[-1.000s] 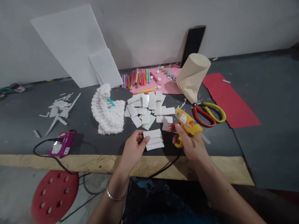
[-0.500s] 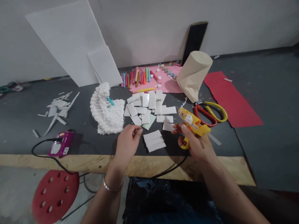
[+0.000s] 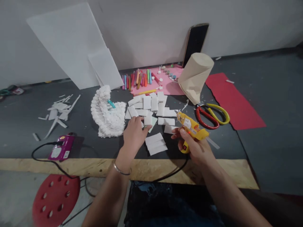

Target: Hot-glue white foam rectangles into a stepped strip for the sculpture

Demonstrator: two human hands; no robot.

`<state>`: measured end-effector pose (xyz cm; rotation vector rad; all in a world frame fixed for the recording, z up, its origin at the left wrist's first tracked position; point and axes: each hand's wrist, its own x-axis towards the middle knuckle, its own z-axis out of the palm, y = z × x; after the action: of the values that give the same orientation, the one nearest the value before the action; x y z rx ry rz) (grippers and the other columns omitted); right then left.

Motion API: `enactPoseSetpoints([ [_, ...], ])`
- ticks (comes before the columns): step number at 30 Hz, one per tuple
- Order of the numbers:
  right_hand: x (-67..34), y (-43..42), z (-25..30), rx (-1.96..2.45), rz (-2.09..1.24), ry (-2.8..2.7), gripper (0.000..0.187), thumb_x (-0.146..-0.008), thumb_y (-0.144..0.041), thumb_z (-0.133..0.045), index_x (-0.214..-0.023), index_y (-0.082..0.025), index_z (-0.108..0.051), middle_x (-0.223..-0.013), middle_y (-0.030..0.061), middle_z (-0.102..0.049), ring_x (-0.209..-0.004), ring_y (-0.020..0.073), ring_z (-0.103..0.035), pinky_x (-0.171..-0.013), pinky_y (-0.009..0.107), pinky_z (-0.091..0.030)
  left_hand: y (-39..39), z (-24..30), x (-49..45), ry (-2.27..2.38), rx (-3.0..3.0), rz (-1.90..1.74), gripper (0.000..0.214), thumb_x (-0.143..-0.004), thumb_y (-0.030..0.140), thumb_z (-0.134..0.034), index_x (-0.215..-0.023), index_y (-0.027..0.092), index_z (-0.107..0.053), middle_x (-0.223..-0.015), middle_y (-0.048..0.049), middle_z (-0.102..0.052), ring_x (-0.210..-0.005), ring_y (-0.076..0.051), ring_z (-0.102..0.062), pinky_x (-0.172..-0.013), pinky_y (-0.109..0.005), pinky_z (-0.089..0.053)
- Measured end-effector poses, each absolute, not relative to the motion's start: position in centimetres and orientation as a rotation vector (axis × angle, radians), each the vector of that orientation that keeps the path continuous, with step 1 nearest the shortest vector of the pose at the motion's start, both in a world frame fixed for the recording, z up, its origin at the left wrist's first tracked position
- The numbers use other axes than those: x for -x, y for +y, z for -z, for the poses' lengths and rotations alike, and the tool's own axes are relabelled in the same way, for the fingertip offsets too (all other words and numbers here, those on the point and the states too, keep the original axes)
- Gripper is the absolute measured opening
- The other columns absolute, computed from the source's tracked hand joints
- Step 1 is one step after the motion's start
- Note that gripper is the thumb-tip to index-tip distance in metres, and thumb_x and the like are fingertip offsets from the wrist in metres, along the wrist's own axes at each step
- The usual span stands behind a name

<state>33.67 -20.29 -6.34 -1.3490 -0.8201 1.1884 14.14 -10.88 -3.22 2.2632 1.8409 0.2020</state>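
My left hand [image 3: 134,134] has its thumb and fingers at two sides of a small white foam piece [image 3: 148,119], at the near edge of a pile of similar pieces. In my right hand [image 3: 193,143] is a yellow hot glue gun [image 3: 193,126], its nozzle pointing up and left and a clear glue stick poking out behind. Between the hands lies a flat panel of white strips [image 3: 156,143] set side by side. Left of the pile stands a curved white shape [image 3: 105,116] covered in rough white bits, with a small teal stick [image 3: 111,103] on it.
Red-and-yellow-handled scissors [image 3: 211,116] and a tan paper cone form [image 3: 197,74] stand at right, near red paper [image 3: 234,101]. Crayons [image 3: 139,78] lie on pink paper [image 3: 169,83]. A phone [image 3: 195,41] leans on the wall. A black cord runs from a purple power adapter [image 3: 62,146].
My left hand has moved forward and slightly right to the foam piece in the pile. The glue gun in my right hand has shifted slightly left.
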Motion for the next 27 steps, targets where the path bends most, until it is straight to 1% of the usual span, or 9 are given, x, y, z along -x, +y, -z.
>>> enactPoseSetpoints([
  [2, -33.7, -20.4, 6.3, 1.368, -1.190, -0.832, 0.035, -0.088, -0.053, -0.062, -0.097, -0.020, -0.068, -0.094, 0.0085, -0.073, -0.056, 0.0145, -0.062, -0.047, 0.027, -0.045, -10.5, 3.0, -14.3, 1.864, -2.220, -0.228, 0.039, -0.092, 0.052, -0.053, -0.112, 0.018, -0.060, -0.112, -0.0118, -0.063, -0.106, -0.029, -0.060, -0.075, -0.035, -0.048],
  [4, -33.7, -20.4, 6.3, 1.371, -1.198, -0.843, 0.035, -0.089, -0.053, -0.062, -0.098, -0.020, -0.069, -0.092, 0.0075, -0.073, -0.052, 0.0129, -0.060, -0.047, 0.028, -0.045, -10.1, 2.9, -14.5, 1.905, -2.229, -0.234, 0.042, -0.092, 0.055, -0.052, -0.109, 0.018, -0.060, -0.112, -0.0129, -0.063, -0.106, -0.030, -0.060, -0.074, -0.036, -0.047],
  [8, -33.7, -20.5, 6.3, 1.366, -1.211, -0.840, 0.035, -0.089, -0.053, -0.062, -0.099, -0.021, -0.069, -0.092, 0.0070, -0.074, -0.051, 0.0127, -0.059, -0.047, 0.028, -0.046, -9.5, 2.7, -15.0, 1.923, -2.194, -0.184, 0.035, -0.088, 0.048, -0.061, -0.105, 0.018, -0.058, -0.112, -0.0121, -0.062, -0.102, -0.029, -0.062, -0.071, -0.034, -0.046],
  [14, -33.8, -20.5, 6.6, 1.386, -1.193, -0.867, 0.035, -0.090, -0.054, -0.060, -0.099, -0.021, -0.069, -0.092, 0.0063, -0.074, -0.053, 0.0133, -0.061, -0.050, 0.029, -0.048, -9.0, 2.5, -15.0, 1.872, -2.084, -0.178, 0.028, -0.085, 0.038, -0.064, -0.102, 0.017, -0.056, -0.111, -0.0114, -0.061, -0.099, -0.027, -0.061, -0.073, -0.035, -0.045],
  [17, -33.9, -20.5, 6.7, 1.381, -1.202, -0.865, 0.036, -0.090, -0.054, -0.060, -0.099, -0.021, -0.070, -0.091, 0.0064, -0.074, -0.051, 0.0123, -0.059, -0.048, 0.028, -0.047, -9.2, 2.5, -14.4, 1.873, -2.073, -0.243, 0.031, -0.084, 0.034, -0.065, -0.106, 0.017, -0.053, -0.111, -0.0112, -0.061, -0.099, -0.026, -0.061, -0.074, -0.034, -0.045],
  [20, -34.0, -20.5, 6.7, 1.359, -1.219, -0.844, 0.036, -0.090, -0.054, -0.060, -0.098, -0.020, -0.070, -0.092, 0.0071, -0.073, -0.053, 0.0118, -0.060, -0.047, 0.026, -0.046, -10.6, 2.1, -13.4, 1.922, -2.083, -0.358, 0.032, -0.088, 0.037, -0.062, -0.111, 0.018, -0.052, -0.104, -0.0086, -0.062, -0.094, -0.024, -0.061, -0.072, -0.033, -0.043],
  [22, -34.0, -20.5, 6.5, 1.359, -1.230, -0.837, 0.037, -0.089, -0.055, -0.061, -0.098, -0.020, -0.070, -0.090, 0.0069, -0.073, -0.053, 0.0116, -0.060, -0.047, 0.025, -0.047, -12.1, 1.8, -12.6, 1.937, -2.081, -0.343, 0.025, -0.092, 0.042, -0.055, -0.102, 0.020, -0.055, -0.092, -0.0050, -0.062, -0.085, -0.022, -0.061, -0.068, -0.032, -0.041],
  [24, -33.9, -20.5, 6.3, 1.359, -1.252, -0.818, 0.038, -0.088, -0.055, -0.063, -0.098, -0.019, -0.069, -0.089, 0.0067, -0.073, -0.057, 0.0132, -0.064, -0.050, 0.025, -0.050, -14.0, 1.6, -12.0, 1.891, -2.094, -0.229, 0.027, -0.094, 0.047, -0.051, -0.088, 0.021, -0.058, -0.088, -0.0036, -0.062, -0.083, -0.021, -0.060, -0.066, -0.031, -0.040],
  [27, -33.6, -20.6, 5.9, 1.318, -1.324, -0.759, 0.038, -0.085, -0.054, -0.068, -0.100, -0.020, -0.068, -0.096, 0.0081, -0.074, -0.075, 0.0195, -0.072, -0.066, 0.031, -0.059, -16.3, 1.8, -11.7, 1.807, -2.091, -0.169, 0.021, -0.091, 0.042, -0.058, -0.100, 0.023, -0.060, -0.097, -0.0032, -0.063, -0.092, -0.022, -0.062, -0.068, -0.031, -0.041],
])
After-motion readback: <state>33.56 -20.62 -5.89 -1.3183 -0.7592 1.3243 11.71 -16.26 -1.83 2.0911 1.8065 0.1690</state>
